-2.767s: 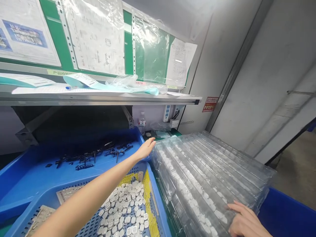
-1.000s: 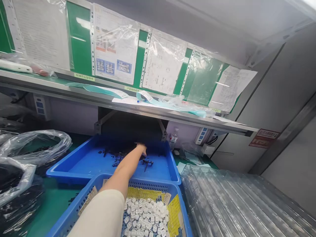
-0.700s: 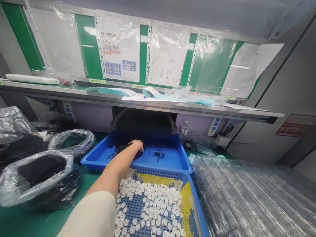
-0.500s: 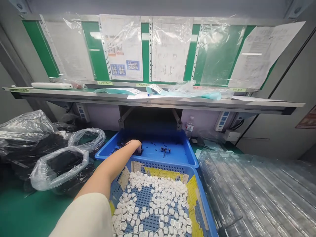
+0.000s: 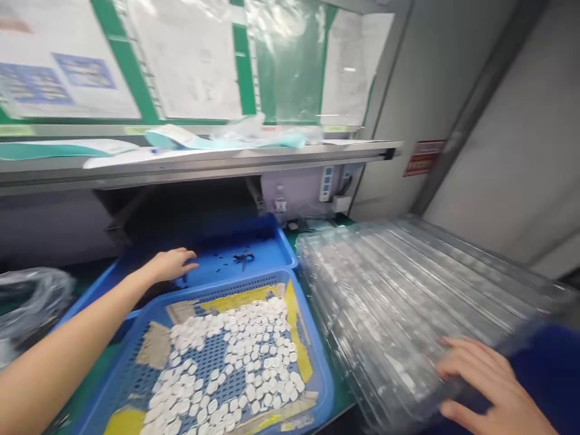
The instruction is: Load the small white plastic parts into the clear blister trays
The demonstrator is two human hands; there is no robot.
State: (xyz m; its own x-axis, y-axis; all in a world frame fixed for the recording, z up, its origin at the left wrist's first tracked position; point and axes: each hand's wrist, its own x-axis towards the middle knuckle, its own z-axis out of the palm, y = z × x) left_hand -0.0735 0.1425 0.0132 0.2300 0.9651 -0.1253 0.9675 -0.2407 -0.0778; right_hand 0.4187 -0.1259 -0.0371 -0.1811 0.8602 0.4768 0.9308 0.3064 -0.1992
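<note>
My left hand (image 5: pixel 172 264) hovers over the left part of a blue tray (image 5: pixel 260 232), just beyond the rear rim of a basket. Its fingers are loosely bent and apart, with nothing visible in them. Small black parts (image 5: pixel 243 258) lie on the tray floor. My right hand (image 5: pixel 487 380) is at the near right of a stack of clear plastic trays (image 5: pixel 408 290), thumb and fingers apart. The fingertips reach the stack's edge; whether they press on it, I cannot tell. Many small white square pieces (image 5: pixel 267 338) lie in the blue perforated basket (image 5: pixel 324 368).
A shelf (image 5: pixel 203 160) with papers and plastic sleeves crosses above the tray. A water bottle (image 5: pixel 280 205) stands behind the tray's right corner. At the left is an open clear plastic bag (image 5: pixel 36 302). A dark blue surface (image 5: pixel 550 368) shows at the lower right.
The view has turned right. My left hand has lifted out of the black parts at the tray's left side. My right hand has come into view beside the clear trays.
</note>
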